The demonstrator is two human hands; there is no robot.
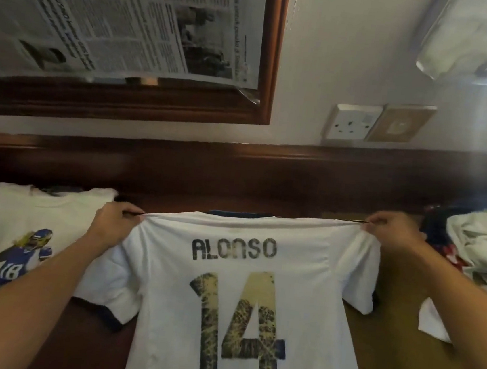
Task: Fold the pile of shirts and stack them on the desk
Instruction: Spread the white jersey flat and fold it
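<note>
- Left hand pinches one shoulder of the white football jersey printed ALONSO 14; right hand pinches the other, with the cloth taut between them.
- Jersey is print side up over the middle of the brown wooden desk. I cannot tell if it lies flat.
- White T-shirt with a blue player print, number 18, lies at the left and looks folded.
- Crumpled pile of white and dark shirts sits at the far right.
- I read this step as spreading shirt 2.
- Next move, I judge: lay it smooth, fold the sleeves in, stack it on the left.
</note>
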